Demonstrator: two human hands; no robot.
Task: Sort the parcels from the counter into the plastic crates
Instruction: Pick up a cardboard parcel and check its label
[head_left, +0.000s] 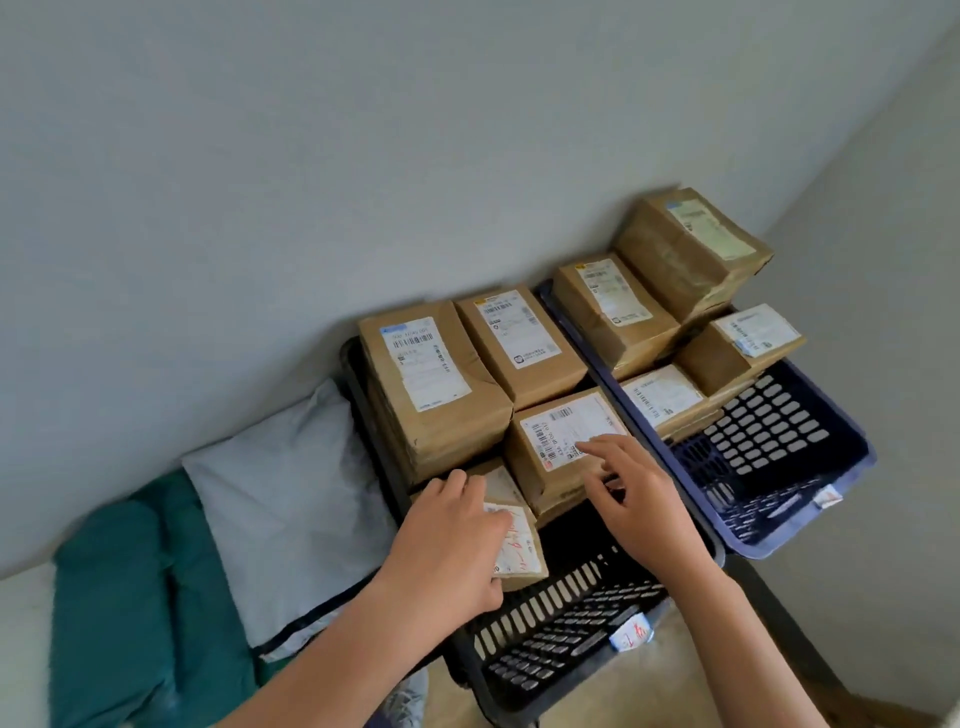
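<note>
Here, two crates (545, 623) stand by grey wall (363, 156).

One view only, from the person's head. It looks forward and steeply down into a corner of grey wall (311, 156), rolled so that the wall's foot runs slantwise. It is close above the black crate (561, 639) and blue crate (779, 431). Forearms enter from the bottom edge, with the left hand (452, 540) on a parcel (514, 545) and the right hand (639, 493) mid-frame.

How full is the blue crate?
Partly full: the blue crate has parcels stacked at its far end, bare perforated floor at the near end.
</note>
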